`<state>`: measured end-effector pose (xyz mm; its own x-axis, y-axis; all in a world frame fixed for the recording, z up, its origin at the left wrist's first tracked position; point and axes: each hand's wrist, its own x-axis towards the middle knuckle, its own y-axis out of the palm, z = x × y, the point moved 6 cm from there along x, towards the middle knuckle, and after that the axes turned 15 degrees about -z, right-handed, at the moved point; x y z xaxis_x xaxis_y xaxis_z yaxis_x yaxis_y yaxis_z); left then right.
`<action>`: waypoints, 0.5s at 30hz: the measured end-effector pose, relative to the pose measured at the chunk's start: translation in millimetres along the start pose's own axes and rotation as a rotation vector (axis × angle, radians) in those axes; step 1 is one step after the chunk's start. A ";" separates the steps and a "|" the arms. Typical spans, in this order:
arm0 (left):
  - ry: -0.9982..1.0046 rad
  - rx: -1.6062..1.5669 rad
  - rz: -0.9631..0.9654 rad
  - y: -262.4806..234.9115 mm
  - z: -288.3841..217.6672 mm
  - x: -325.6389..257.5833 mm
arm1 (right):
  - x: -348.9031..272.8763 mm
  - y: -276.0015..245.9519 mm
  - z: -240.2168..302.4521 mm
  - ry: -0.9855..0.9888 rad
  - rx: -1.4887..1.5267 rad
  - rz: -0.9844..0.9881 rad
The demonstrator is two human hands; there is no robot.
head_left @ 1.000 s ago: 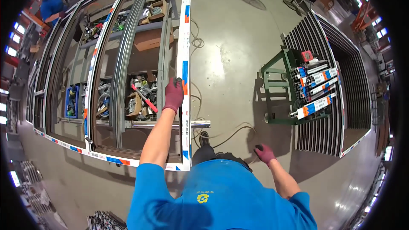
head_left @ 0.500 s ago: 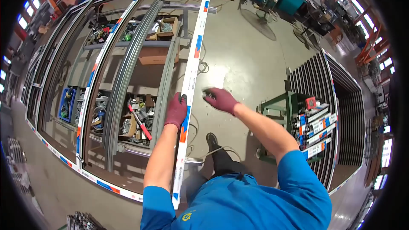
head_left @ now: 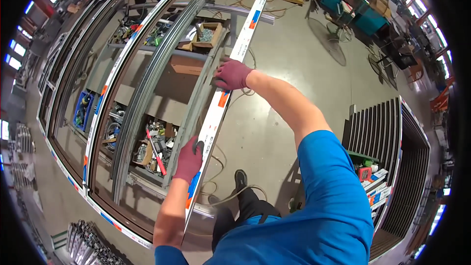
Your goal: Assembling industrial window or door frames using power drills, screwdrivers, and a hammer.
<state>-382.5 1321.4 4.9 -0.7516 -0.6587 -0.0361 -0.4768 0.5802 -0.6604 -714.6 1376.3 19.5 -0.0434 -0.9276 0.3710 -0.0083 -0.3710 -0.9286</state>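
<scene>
A large metal frame (head_left: 211, 118) with crossbars, brown inside and covered with white, blue and orange protective tape, lies across a rack in front of me. My left hand (head_left: 189, 159), in a maroon glove, is closed on the frame's near right-hand rail, its thumb along the top. Farther up the same rail, my right hand (head_left: 231, 74) in a matching glove has its fingers bent over the rail's inner edge. The fingertips of both hands are partly hidden.
Under the frame, the grey metal rack (head_left: 184, 113) carries boxes of hardware and a red-handled tool (head_left: 158, 159). To the right stands a stack of slatted frames (head_left: 409, 167), with a green stand beside it. A hose (head_left: 230, 198) runs near my feet. Floor fans (head_left: 327, 41) stand farther back.
My right hand has moved left from above the floor onto the rail. My left hand has slid nearer along it. The view has shifted, and the person at far left is now mostly out of view.
</scene>
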 end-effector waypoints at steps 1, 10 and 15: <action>-0.004 0.031 0.008 0.5 -1.1 -2.5 | 2.4 3.4 -2.1 -0.040 0.007 0.075; 0.068 0.437 -0.119 17.5 -9.7 -26.3 | -0.5 11.2 -1.9 -0.017 0.171 -0.162; 0.043 0.346 -0.110 18.9 -4.9 -32.1 | -9.9 -1.0 -4.0 -0.019 0.286 -0.436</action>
<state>-369.6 1355.8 -2.8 -0.7263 -0.6831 0.0764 -0.3792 0.3055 -0.8734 -718.2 1386.0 16.7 -0.0783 -0.6837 0.7256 0.2520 -0.7178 -0.6491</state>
